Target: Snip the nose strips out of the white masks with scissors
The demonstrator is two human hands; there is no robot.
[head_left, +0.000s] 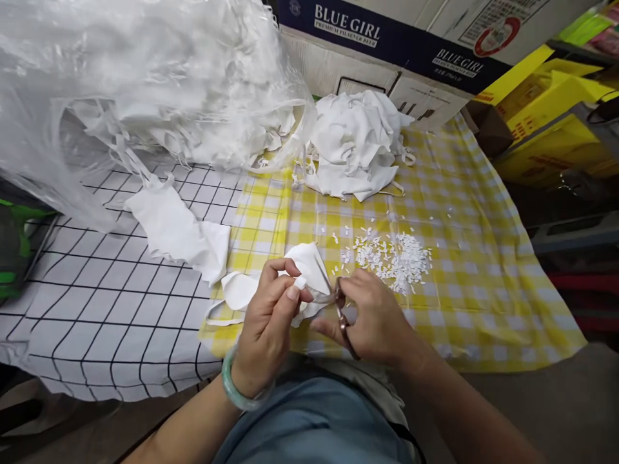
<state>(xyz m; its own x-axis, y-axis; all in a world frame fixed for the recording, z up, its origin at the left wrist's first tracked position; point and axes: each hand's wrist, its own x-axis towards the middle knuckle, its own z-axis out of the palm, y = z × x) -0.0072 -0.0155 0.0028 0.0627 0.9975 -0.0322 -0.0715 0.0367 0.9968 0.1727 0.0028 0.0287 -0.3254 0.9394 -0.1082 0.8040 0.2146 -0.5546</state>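
White fabric piece [309, 263] | left grip [271, 316]: pinching part of it | right grip [380, 316]: holding scissors [343, 324], just right of the pinch | long axis: cannot tell

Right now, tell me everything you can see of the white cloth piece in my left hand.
The white cloth piece looks thin and soft. Your left hand pinches what looks like a bit of it. A folded part shows beyond the fingertips; what seems its other part lies left of the hand on the yellow-checked tablecloth, a narrow strap looping out. Scissors in your right hand are close at its right; blur hides whether they touch.
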